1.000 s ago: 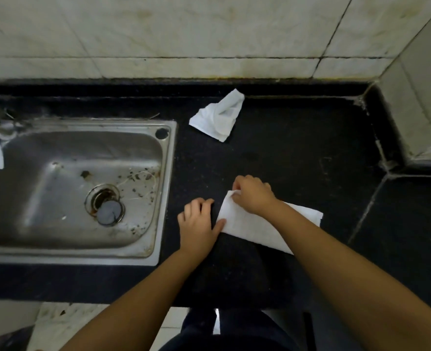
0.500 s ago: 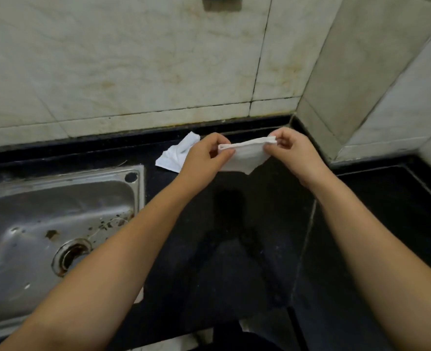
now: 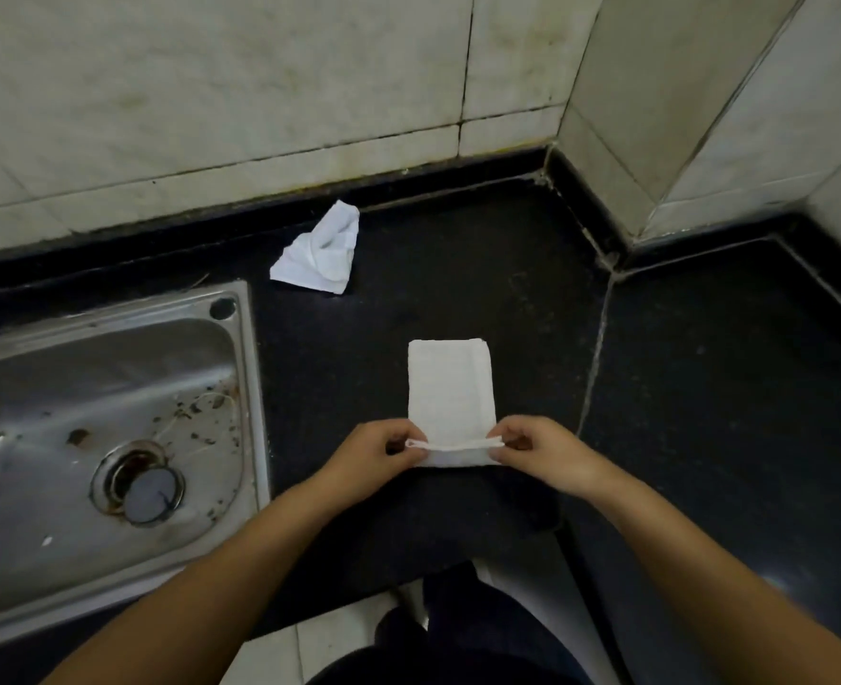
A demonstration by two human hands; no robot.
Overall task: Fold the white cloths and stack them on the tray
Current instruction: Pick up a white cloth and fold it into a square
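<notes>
The left hand (image 3: 376,449) and the right hand (image 3: 539,449) are each closed in a pinch on 1 near corner of the white cloth (image 3: 450,388), thumb and fingers curled around the hem. The near edge is raised slightly off the black countertop (image 3: 458,269), while the rest of the cloth is laid flat as a narrow rectangle pointing away from the person. The step in hand is judged to be a further fold, the near edge being carried over toward the far edge. For a clean result, both corners should be lifted evenly, the edge kept taut between the 2 hands, and the corners set squarely on the far corners before the crease is pressed flat. A 2nd cloth (image 3: 322,254), still crumpled, is seen near the back wall, well apart from the first. A steel sink (image 3: 245,388) is set into the countertop on the left. No tray is shown in this view, so the stacking place cannot be given.
</notes>
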